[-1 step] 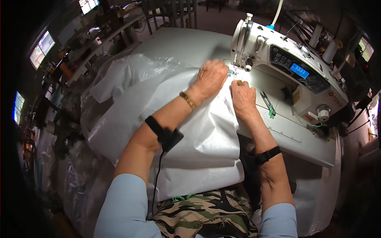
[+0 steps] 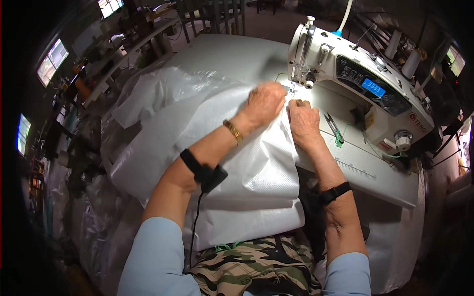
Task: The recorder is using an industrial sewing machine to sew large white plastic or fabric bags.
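A large sheet of white woven plastic (image 2: 237,163) drapes over the sewing table and down across my lap. My left hand (image 2: 266,102), slightly blurred, is closed on its far right edge, just left of the needle area. Close beside it, my right hand (image 2: 303,121) pinches the same edge with bent fingers, right in front of the presser foot. The white sewing machine (image 2: 318,54) stands over both hands, its lamp lighting the needle (image 2: 293,88). My fingertips are partly hidden by the backs of the hands.
Thread snips (image 2: 334,129) with green thread lie on the machine bed, right of my right hand. A printed ruler scale (image 2: 354,168) runs along the table's front. Thread cones (image 2: 411,64) stand behind the machine. Clear crumpled plastic (image 2: 158,86) lies on the table's left side.
My left hand has shifted slightly toward me and dipped at the knuckles. My right hand and the white sheet have barely moved.
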Tool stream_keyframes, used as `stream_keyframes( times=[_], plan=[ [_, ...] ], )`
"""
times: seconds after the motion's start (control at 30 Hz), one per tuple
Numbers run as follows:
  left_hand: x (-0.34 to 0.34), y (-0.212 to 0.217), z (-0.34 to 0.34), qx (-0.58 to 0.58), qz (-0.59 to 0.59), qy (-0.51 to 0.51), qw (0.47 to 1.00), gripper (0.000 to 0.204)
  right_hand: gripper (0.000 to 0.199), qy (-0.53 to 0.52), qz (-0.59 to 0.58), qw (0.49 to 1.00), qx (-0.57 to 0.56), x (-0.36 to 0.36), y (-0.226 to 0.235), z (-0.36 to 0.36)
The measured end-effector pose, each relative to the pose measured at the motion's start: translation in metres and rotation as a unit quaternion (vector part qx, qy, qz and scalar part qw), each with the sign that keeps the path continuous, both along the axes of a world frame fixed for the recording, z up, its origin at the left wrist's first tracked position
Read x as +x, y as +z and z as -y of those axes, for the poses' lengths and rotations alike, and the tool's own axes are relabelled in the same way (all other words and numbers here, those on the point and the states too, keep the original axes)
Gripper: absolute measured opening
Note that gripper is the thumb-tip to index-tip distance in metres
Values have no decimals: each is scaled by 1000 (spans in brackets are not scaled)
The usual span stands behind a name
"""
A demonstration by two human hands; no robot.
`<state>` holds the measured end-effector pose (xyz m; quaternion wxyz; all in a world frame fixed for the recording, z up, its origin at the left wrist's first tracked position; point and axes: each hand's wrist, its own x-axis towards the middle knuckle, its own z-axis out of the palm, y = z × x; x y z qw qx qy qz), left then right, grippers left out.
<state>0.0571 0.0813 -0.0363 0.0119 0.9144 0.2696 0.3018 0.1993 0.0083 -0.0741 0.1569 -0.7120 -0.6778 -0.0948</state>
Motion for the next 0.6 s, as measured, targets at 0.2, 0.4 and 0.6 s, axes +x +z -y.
stream_keyframes(
  times=[0.2, 0.4, 0.6],
  plan=[
    [-22, -28, 16, -81, 6, -126, 989, 44, 27, 43, -35, 998, 42, 8, -8, 0],
    [-20, -40, 5, -82, -21, -94, 992, 57, 31, 57, -72, 995, 50, 14, -11, 1],
    [-9, -37, 1, -128, -44, -73, 988, 58, 30, 43, -72, 996, 18, 20, -7, -9]
  ],
)
